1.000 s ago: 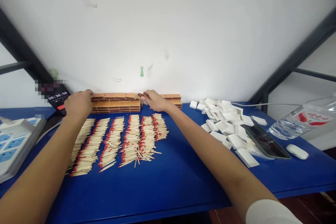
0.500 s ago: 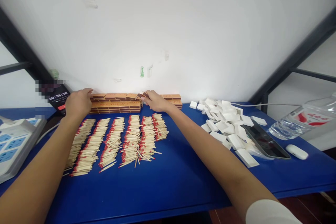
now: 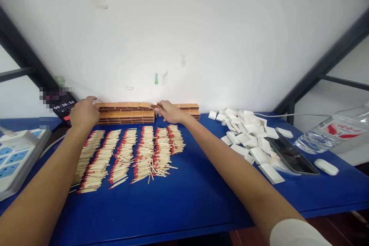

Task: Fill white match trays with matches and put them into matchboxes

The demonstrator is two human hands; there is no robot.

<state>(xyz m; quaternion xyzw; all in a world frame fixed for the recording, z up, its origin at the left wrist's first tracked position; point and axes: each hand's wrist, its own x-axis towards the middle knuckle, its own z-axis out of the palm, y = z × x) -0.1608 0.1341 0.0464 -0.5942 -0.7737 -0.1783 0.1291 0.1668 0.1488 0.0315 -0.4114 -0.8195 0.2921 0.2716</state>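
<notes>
Matchboxes (image 3: 126, 117) behind matches (image 3: 144, 150), white boxes (image 3: 244, 128) rightward

you had two hands (image 3: 170, 113) out, two far matchbox levels (image 3: 127, 117), six match rows (image 3: 142, 152) left, over twenty white boxes (image 3: 249, 128) right, one bottle (image 3: 337, 128), one tablet (image 3: 292, 155), one white case (image 3: 326, 167), one far-left phone (image 3: 63, 105), one power strip (image 3: 14, 158)
</notes>
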